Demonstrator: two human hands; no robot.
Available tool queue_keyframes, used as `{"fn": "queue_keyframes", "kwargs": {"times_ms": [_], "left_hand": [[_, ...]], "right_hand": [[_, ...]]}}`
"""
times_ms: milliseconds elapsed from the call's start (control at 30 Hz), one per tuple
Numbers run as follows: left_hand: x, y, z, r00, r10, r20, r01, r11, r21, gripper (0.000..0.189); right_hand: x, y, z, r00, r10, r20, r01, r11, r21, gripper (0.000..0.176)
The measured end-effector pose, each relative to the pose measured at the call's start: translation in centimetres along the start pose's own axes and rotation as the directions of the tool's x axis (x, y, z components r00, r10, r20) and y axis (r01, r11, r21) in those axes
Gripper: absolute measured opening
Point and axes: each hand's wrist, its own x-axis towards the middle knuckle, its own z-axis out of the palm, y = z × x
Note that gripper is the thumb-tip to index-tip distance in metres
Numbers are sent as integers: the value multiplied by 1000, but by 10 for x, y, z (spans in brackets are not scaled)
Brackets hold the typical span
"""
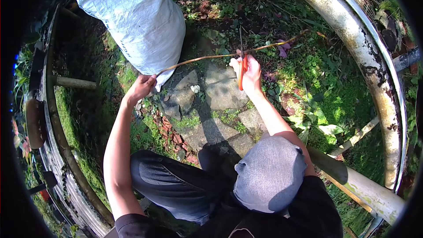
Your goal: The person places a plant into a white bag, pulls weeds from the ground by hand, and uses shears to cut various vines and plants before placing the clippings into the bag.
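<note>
A long thin brown stem [198,59] stretches across the view from left to right. Its left end is pinched in my left hand [143,87], beside the lower edge of a white woven sack [136,26]. My right hand [249,74] is closed on orange-handled scissors [242,71], whose blades point up and away from me. The scissors cross the stem near its middle; whether the blades touch it I cannot tell. Past them the stem runs on to the right, over the plants.
Flat grey stones [222,90] lie below my hands, among moss and small plants. A weathered curved rim [352,31] arcs along the right, and a corrugated curved edge [66,185] along the left. A pale pole [370,196] lies at the lower right.
</note>
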Motion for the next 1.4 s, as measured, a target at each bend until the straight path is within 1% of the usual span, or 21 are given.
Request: {"fn": "queue_keyframes", "kwargs": {"times_ms": [33, 67, 100, 133, 167, 267, 367, 400, 500, 600, 700, 800, 900, 1000, 1100, 1200, 1267, 1300, 1333, 1400], "left_hand": [[-5, 5, -2, 1000, -14, 7, 14, 1000, 21, 46], [-3, -3, -4, 1000, 14, 11, -15, 998, 60, 49], [-5, -3, -6, 1000, 1, 9, -2, 996, 85, 49], [-7, -3, -8, 1000, -12, 7, 11, 994, 110, 50], [-10, -3, -9, 1000, -26, 4, 25, 990, 135, 50], [-17, -1, -14, 996, -80, 28, 74, 982, 174, 50], [-21, -8, -17, 997, -78, 16, 71, 967, 246, 50], [-24, -4, -18, 995, -102, 13, 96, 968, 233, 50], [-31, 3, -20, 994, -108, -3, 106, 972, 212, 50], [-26, -12, -26, 989, -145, -26, 147, 963, 227, 50], [-24, -28, -26, 998, -52, -35, 58, 978, 201, 54], [-24, -32, -28, 997, -77, -16, 79, 968, 237, 55], [-26, -31, -28, 997, -77, -25, 80, 968, 236, 55], [-29, -26, -29, 992, -123, -16, 124, 966, 226, 53], [-33, -26, -35, 981, -184, 62, 183, 983, 15, 45], [-49, -27, -47, 951, -242, 194, 283, 932, -227, 35], [-49, -59, -51, 933, -246, 261, 319, 902, -291, 31], [-53, -65, -52, 925, -245, 292, 337, 884, -324, 29], [-58, -69, -55, 913, -254, 319, 354, 882, -311, 26], [-65, -81, -54, 916, -265, 301, 367, 856, -363, 20]], "right_hand": [[0, -1, 1, 1000, -21, -17, 22, 996, 90, 24], [1, -1, 3, 999, -42, -33, 47, 983, 180, 21], [1, -7, 5, 997, -63, -50, 74, 961, 266, 21], [5, -15, 2, 996, 72, -44, -39, 853, 520, 15], [8, -22, 0, 980, 199, 0, -136, 668, 732, 10], [16, -13, 0, 998, 6, -63, 29, 840, 542, 7], [11, -41, 0, 993, -101, -54, 112, 958, 263, 11], [10, -44, 0, 992, -114, -51, 123, 956, 267, 11], [8, -51, 1, 997, -79, -25, 82, 969, 234, 11], [7, -49, 3, 995, -96, -9, 95, 951, 296, 11], [7, -46, 5, 994, -109, 4, 103, 945, 311, 11], [5, -46, 6, 992, -126, 9, 116, 935, 335, 11], [8, -38, 5, 997, -76, 33, 54, 901, 431, 12], [7, -37, 7, 991, -128, 26, 109, 924, 366, 11], [6, -38, 9, 988, -152, 34, 131, 929, 346, 11], [8, -39, 22, 991, -116, 67, 81, 918, 388, 12], [9, -49, 32, 984, -105, 143, 36, 908, 417, 13], [11, -55, 38, 978, -96, 184, 9, 906, 422, 12], [11, -61, 44, 972, -91, 219, -2, 919, 394, 12], [10, -68, 56, 953, -136, 270, 28, 929, 370, 11]]}}
